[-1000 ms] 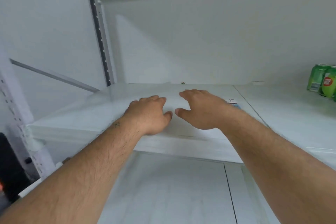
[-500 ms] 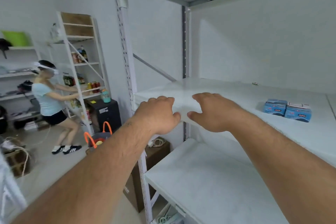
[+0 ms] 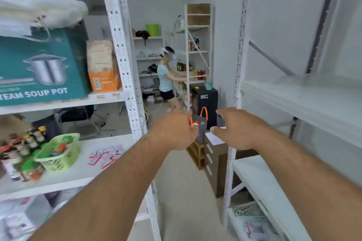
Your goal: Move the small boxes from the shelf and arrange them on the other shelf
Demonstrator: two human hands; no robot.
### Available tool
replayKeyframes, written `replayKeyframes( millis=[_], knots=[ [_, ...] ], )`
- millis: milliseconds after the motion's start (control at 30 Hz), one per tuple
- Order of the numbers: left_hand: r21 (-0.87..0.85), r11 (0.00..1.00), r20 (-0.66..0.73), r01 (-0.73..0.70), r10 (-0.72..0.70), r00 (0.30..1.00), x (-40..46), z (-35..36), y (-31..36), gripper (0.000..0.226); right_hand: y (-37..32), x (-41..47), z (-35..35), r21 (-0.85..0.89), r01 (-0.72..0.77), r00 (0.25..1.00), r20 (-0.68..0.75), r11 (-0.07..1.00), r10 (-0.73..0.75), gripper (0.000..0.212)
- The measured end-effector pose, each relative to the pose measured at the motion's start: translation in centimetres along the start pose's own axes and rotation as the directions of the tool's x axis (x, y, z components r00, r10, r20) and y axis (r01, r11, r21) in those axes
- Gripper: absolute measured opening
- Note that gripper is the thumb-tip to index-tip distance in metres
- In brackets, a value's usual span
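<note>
While both hands hang empty mid-frame, left hand (image 3: 174,131) loosely curled, right hand (image 3: 235,129) fingers spread: between loads, next reaching lower-left for small boxes (image 3: 105,156).

small boxes (image 3: 106,156) on left shelf (image 3: 82,170), basket (image 3: 59,151) to their left

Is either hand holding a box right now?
No. Left hand and right hand are both in mid-air and hold nothing.
</note>
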State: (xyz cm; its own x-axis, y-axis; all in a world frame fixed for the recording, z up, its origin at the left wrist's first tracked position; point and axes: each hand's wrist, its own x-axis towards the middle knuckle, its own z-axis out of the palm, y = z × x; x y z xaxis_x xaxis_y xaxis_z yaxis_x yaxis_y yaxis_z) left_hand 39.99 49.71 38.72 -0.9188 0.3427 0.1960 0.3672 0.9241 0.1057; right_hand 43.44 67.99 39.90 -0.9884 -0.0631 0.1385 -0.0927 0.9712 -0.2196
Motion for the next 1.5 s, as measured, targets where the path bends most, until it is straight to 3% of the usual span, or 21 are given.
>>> replayKeyframes(
  millis=[267,500,867,1133,1300,1500],
  knots=[
    [0.046,0.966,0.035,0.253,-0.255,0.966,-6.1,0.3,-9.2,0.056,-8.5,2.4,5.8,0.048,0.164,0.981,0.101,0.985,-0.168,0.035],
    [0.049,0.927,0.058,0.373,-0.375,0.925,-11.4,1.8,-18.0,0.056,-17.1,3.8,10.9,0.090,0.281,0.943,0.159,0.956,-0.292,0.057],
    [-0.023,0.850,0.151,0.526,-0.517,0.843,-19.0,5.4,-31.1,0.054,-29.5,4.6,19.8,0.093,0.354,0.899,0.240,0.931,-0.366,0.063],
    [-0.041,0.819,0.187,0.572,-0.556,0.810,-19.1,8.4,-37.4,0.054,-33.3,8.5,25.1,0.121,0.348,0.880,0.301,0.930,-0.368,0.058],
    [-0.025,0.808,0.224,0.589,-0.570,0.791,-15.6,11.5,-40.7,0.043,-33.2,13.3,28.7,0.122,0.316,0.874,0.348,0.941,-0.338,0.054],
    [-0.001,0.778,0.253,0.628,-0.607,0.753,-10.2,13.9,-43.2,0.059,-31.9,19.4,32.1,0.139,0.293,0.862,0.389,0.946,-0.324,0.055]
  ],
)
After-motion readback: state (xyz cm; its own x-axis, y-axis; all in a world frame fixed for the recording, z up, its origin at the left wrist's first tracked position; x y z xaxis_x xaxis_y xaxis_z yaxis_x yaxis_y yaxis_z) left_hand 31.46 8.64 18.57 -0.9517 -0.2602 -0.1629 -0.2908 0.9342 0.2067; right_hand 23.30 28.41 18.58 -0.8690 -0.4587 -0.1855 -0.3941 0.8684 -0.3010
